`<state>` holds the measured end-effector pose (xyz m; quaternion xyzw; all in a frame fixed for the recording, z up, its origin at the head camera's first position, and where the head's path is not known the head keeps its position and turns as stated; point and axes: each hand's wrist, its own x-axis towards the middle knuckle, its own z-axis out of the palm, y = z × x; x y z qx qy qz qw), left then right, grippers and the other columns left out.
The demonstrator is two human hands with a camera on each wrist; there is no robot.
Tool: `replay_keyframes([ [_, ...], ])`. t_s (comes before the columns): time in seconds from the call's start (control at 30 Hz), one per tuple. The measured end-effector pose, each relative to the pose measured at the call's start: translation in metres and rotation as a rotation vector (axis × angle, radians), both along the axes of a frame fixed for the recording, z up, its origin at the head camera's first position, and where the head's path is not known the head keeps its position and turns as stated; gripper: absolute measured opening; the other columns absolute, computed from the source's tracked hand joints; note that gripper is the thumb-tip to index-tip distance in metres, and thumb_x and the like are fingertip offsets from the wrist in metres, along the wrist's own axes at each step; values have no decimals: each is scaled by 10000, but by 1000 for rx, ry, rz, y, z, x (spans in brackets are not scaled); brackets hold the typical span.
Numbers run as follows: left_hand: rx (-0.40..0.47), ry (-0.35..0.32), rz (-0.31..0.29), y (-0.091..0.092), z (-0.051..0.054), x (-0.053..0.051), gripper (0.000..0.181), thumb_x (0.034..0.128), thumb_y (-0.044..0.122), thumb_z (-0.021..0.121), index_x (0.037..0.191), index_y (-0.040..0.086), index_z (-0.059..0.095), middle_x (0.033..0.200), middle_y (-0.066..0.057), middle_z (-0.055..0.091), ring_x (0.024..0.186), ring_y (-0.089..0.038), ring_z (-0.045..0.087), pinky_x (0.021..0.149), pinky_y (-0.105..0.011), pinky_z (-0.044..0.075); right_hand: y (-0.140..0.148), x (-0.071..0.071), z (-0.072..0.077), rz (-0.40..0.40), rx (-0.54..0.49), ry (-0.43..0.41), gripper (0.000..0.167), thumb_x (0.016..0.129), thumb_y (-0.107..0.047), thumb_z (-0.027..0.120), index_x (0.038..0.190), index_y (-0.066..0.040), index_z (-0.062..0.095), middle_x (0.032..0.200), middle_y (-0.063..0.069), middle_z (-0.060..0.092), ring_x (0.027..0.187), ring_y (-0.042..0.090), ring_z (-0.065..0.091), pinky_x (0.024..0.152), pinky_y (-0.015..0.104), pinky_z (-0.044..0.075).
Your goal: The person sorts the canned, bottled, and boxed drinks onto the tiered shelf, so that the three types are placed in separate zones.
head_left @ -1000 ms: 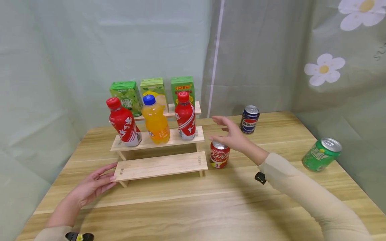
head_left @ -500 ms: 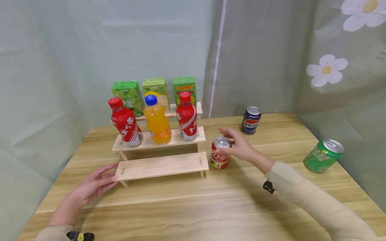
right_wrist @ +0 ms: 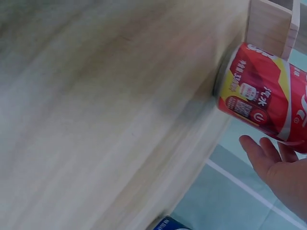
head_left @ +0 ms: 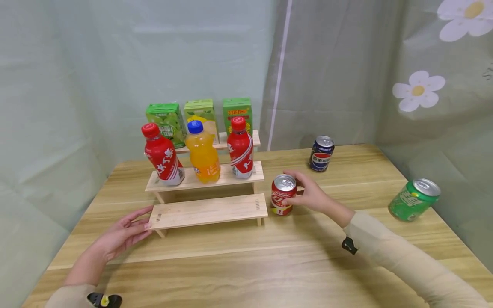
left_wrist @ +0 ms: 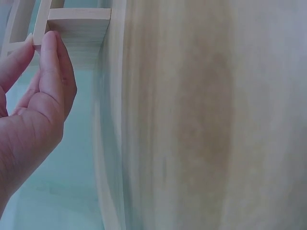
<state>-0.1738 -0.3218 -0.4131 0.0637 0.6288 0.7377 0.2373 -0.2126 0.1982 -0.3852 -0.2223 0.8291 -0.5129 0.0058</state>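
Note:
A three-tier wooden display shelf (head_left: 208, 212) stands on the table. My left hand (head_left: 122, 236) pinches the left end of its lowest tier; in the left wrist view, thumb and fingertips (left_wrist: 50, 40) meet at the board's edge. Beside the right end of that tier, a red cola can (head_left: 283, 201) is upright on the table. My right hand (head_left: 311, 193) holds it from the right, thumb in front and index finger behind. From the right wrist, the can's printed side (right_wrist: 261, 91) shows, with several fingertips close to it; the thumb is hidden there.
Two red bottles (head_left: 164, 157) (head_left: 241, 153) flank an orange soda bottle (head_left: 204, 156) on the middle tier. Juice boxes (head_left: 166, 122) line the top tier. A blue Pepsi can (head_left: 321, 155) stands at the back, a green can (head_left: 413, 200) at the right edge. Curtains enclose the table.
My right hand has come down from above the cola can to its right side and closed around it. The left hand keeps its place on the shelf.

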Motion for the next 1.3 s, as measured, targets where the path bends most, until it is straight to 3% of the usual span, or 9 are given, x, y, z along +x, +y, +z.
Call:
replay_keyframes([
  [0.17, 6, 9, -4, 0, -1, 0, 439, 970, -9, 479, 1169, 369, 583, 1102, 87, 591, 1023, -81, 628, 923, -258, 539, 0, 1, -4, 0, -35, 1, 752, 736, 12, 781, 1369, 74, 379, 1257, 277, 518, 1086, 403, 554, 869, 438, 568],
  [0.43, -45, -17, 34, -1, -5, 1, 424, 969, 15, 498, 1151, 390, 579, 1092, 104, 577, 1011, -81, 631, 918, -258, 542, -1, 7, -5, -51, -44, -10, 726, 722, 17, 792, 1341, 72, 415, 1235, 258, 541, 1053, 375, 576, 792, 312, 589],
  [0.67, -30, -17, 36, -1, -6, 2, 423, 963, 9, 509, 1156, 378, 587, 1090, 92, 582, 1011, -88, 632, 919, -260, 542, 2, 19, -4, -86, -28, -19, 695, 714, 4, 801, 1314, 56, 455, 1211, 247, 566, 1050, 367, 581, 782, 300, 575],
  [0.87, -68, -18, 37, 0, -5, 3, 409, 951, 39, 548, 1157, 392, 575, 1087, 107, 585, 1015, -85, 631, 928, -256, 535, 6, 34, -3, -91, -34, -15, 693, 712, 14, 800, 1306, 82, 450, 1212, 259, 562, 1053, 373, 584, 778, 250, 574],
  [1.1, -106, -18, 44, 3, -1, 2, 418, 955, 64, 551, 1264, 343, 518, 1108, 94, 566, 1022, -81, 630, 932, -264, 534, 3, 57, 10, -57, -37, -28, 691, 702, -15, 817, 1293, 53, 467, 1202, 221, 580, 1054, 354, 589, 789, 235, 574],
  [1.3, -137, -16, 58, 3, 3, 1, 414, 954, 70, 555, 1243, 363, 510, 1101, 104, 565, 1018, -65, 626, 931, -258, 534, -9, 74, 26, 5, -10, -5, 676, 684, -76, 845, 1261, 21, 506, 1167, 190, 604, 1026, 328, 609, 769, 235, 582],
])
